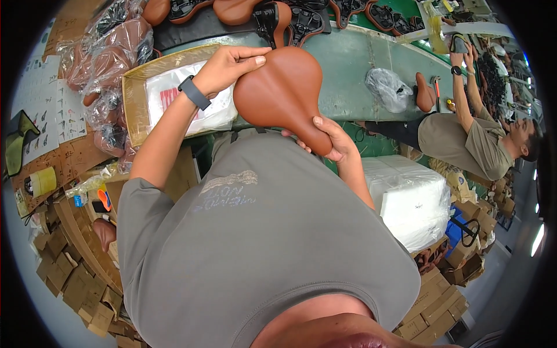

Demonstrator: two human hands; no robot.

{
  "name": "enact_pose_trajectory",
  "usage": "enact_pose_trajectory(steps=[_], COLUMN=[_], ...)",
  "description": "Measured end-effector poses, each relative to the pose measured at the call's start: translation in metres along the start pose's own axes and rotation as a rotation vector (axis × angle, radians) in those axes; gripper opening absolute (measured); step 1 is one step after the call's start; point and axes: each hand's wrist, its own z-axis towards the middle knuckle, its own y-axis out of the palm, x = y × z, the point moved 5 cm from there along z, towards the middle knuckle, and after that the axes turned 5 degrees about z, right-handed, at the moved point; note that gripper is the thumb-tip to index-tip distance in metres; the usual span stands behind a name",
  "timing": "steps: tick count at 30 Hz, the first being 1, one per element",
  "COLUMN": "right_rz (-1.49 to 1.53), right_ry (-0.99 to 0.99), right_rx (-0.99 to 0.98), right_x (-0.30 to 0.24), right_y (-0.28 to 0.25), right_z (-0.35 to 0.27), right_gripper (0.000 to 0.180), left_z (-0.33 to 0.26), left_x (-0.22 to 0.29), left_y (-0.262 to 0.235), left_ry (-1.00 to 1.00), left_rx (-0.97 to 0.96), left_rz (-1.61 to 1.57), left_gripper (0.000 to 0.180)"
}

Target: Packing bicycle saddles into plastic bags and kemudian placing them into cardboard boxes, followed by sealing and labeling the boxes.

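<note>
- Desk (354, 72): green surface, runs across the upper part of the view, beyond the held saddle.
- Co-worker (455, 142): at the far right, in an olive-brown shirt, both arms raised, hands at a dark item too small to identify.
- White block (409, 200): wrapped in clear film, below the desk on the right side.
- Wrapped saddles (113, 61): brown, heaped in clear plastic, left of the carton.
- Carton (134, 98): open-topped, left of the held saddle; contains a white packet (154, 98) with red print.
- Row of saddles (235, 8): along the far side of the desk, some showing black undersides.
- Brown saddle (284, 87): held in front of the person's chest at the near edge of the desk, smooth cover facing up; wide end at upper left, narrow nose at lower right.
- Clear plastic bag (389, 90): crumpled, on the desk, right of the held saddle.
- Second saddle (425, 93): brown, on the desk just beside the orange-handled tool.
- Left hand (229, 69): closed on the wide end, thumb on the cover.
- Right hand (339, 139): gripping the nose, fingertips showing at its left side.
- Orange-handled tool (437, 88): on the desk.
- Dark wristband (194, 93): on the left wrist.
</note>
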Motion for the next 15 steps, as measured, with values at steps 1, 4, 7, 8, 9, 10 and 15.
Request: enact_pose_trajectory(steps=[1, 4, 7, 8, 9, 10, 15], right_rz=[0.083, -0.012, -0.205, -0.274, -0.289, -0.260, -0.619], right_ry=[0.042, 0.070, 0.014, 0.023, 0.032, 0.075, 0.003], right_rx=[-0.059, -0.043, 0.143, 0.205, 0.201, 0.183, 0.401], right_x=[0.001, -0.003, 0.000, 0.003, 0.002, 0.004, 0.007], right_y=[0.001, -0.006, -0.012, -0.017, -0.023, -0.029, -0.047], right_z=[0.000, 0.004, 0.012, 0.011, 0.012, 0.013, 0.029], right_gripper=[0.069, 0.064, 0.065, 0.067, 0.067, 0.068, 0.092], left_z=[-0.001, -0.004, 0.009, 0.010, 0.015, 0.024, 0.023], left_x=[-0.002, 0.000, -0.021, -0.026, -0.044, -0.079, -0.224], left_y=[0.009, 0.047, 0.051, 0.043, 0.028, 0.013, -0.077], left_ry=[0.000, 0.226, 0.208, 0.205, 0.202, 0.166, -0.057], left_rx=[-0.001, 0.247, 0.381, 0.327, 0.343, 0.202, 0.421], left_rz=[-0.003, 0.833, 0.974, 0.919, 0.911, 0.464, 0.116], left_gripper=[0.062, 0.113, 0.121, 0.097, 0.097, 0.081, 0.033])
